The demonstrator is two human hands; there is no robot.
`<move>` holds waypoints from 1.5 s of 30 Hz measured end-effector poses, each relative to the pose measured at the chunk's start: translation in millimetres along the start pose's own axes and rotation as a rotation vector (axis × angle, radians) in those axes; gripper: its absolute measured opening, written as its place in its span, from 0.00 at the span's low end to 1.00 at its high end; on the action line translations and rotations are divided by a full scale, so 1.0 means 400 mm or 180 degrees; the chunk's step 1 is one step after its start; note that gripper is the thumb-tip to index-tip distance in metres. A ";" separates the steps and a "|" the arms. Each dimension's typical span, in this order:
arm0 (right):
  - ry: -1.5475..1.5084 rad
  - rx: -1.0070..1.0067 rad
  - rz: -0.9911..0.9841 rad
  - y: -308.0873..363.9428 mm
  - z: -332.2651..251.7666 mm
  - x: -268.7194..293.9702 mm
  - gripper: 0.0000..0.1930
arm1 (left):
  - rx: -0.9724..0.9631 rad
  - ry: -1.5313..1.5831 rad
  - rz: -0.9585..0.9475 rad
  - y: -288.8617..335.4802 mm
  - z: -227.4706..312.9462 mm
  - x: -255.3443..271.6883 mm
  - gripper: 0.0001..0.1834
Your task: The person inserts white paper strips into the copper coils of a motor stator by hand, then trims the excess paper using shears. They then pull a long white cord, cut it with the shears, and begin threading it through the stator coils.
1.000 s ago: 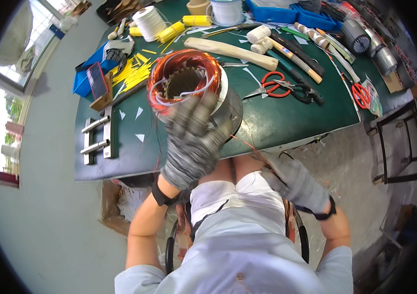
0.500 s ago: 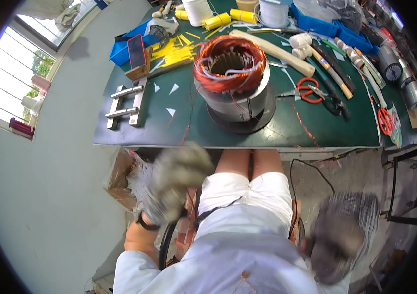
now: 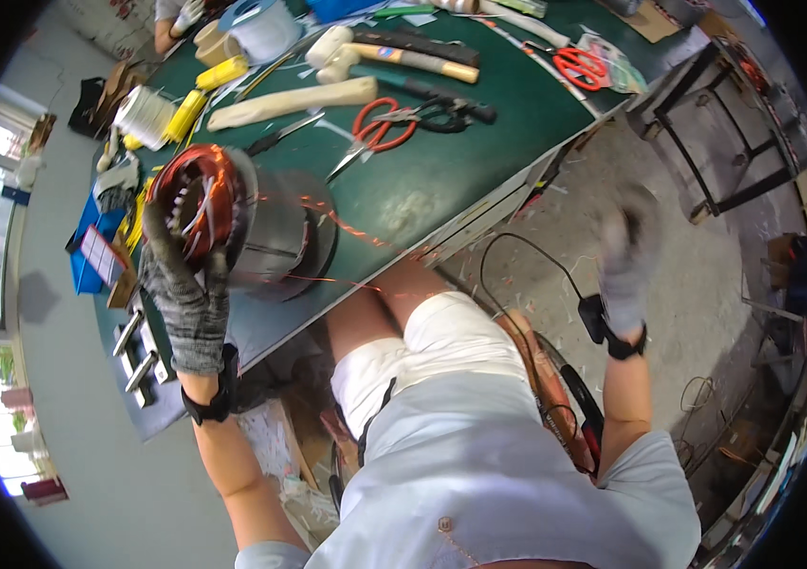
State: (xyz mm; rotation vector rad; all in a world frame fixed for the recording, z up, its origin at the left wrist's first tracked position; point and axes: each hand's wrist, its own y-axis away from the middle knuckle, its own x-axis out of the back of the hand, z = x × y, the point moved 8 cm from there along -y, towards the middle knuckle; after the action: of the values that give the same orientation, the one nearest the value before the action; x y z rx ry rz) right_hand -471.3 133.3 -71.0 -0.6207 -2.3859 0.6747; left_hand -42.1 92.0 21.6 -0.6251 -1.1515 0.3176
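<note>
A motor stator (image 3: pixel 275 223) with an orange-red copper winding (image 3: pixel 197 194) and white ties stands on a dark round base (image 3: pixel 323 242) at the table's left front edge. My left hand (image 3: pixel 185 299), in a grey knit glove with dark smudges, is against the winding, its fingers and thumb on either side of the coil's near part. My right hand (image 3: pixel 628 251), also gloved, is raised over the floor on the right, away from the table. Motion smears its fingers, and nothing can be made out in it. Loose copper wire (image 3: pixel 351 230) trails from the stator across the tabletop.
On the green table (image 3: pixel 479 152) lie red-handled scissors (image 3: pixel 383 128), a wooden bat-like tool (image 3: pixel 294 102), mallets, and a wire spool (image 3: pixel 266 30). A metal frame (image 3: pixel 143 360) lies left. A black stand (image 3: pixel 731 142) is on the floor at right. A co-worker's gloved hand (image 3: pixel 188 13) shows at the far edge.
My view has swung to the right. My left hand has gone from above my lap up to the stator's winding. My right hand has moved forward from the lower right.
</note>
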 end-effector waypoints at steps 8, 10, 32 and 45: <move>0.0068 -0.0799 0.0144 -0.088 0.501 -0.138 0.14 | 0.0092 -0.0895 0.0691 -0.013 0.256 -0.110 0.35; -0.0087 -0.0688 0.0222 -0.102 0.470 -0.177 0.15 | -0.0409 -0.0519 0.0638 0.039 0.344 -0.102 0.30; -0.1003 -0.0583 -0.0778 -0.215 0.148 -0.295 0.13 | -0.0619 -0.0373 -0.1487 0.092 0.433 -0.613 0.29; 0.0031 -0.1562 -0.0112 0.036 0.394 -0.146 0.15 | -0.0176 0.0296 -0.0947 -0.045 0.354 -0.542 0.10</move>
State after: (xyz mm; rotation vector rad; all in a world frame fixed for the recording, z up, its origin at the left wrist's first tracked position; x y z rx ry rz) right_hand -524.8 61.5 -213.9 -0.7728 -2.5580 0.0603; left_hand -257.7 2.8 -92.3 -0.5026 -1.1480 0.0028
